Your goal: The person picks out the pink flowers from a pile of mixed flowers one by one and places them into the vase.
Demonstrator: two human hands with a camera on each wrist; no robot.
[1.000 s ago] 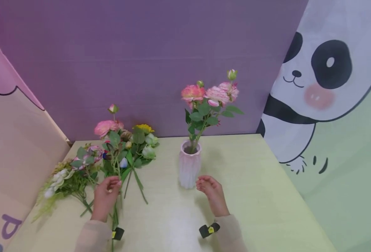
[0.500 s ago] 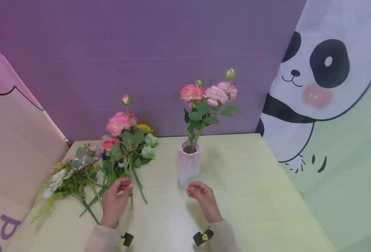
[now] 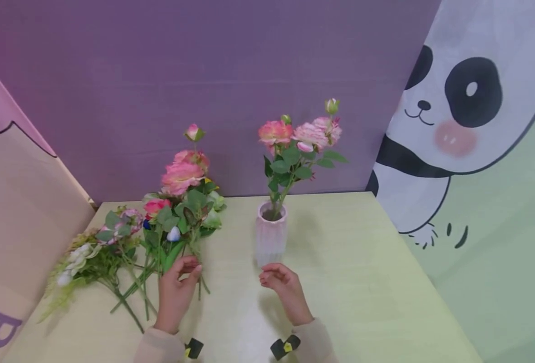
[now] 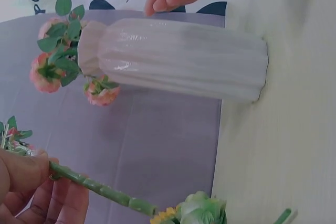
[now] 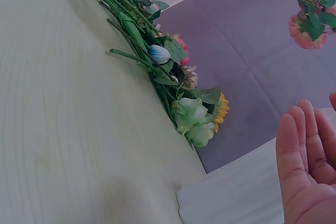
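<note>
First, at far left, loose flowers lie spread on the counter; their white blooms sit between nine and ten o'clock from the left hand, a red flower towards half past eleven. That hand's grip is narrow, thumb and fingers pinching the stem of a pink flower, whose bloom rises at twelve o'clock above the hand with its bud higher still, against a purple backdrop. At two o'clock from the left hand, a pale pink ribbed vase stands upright, bearing pink blooms with green leaves. The right hand is near the vase's base, the vase at eleven o'clock from it; its grip is wide and relaxed, though I cannot tell whether the fingertips touch the vase. Furthest right, at two o'clock from that hand, a panda picture covers the wall.
</note>
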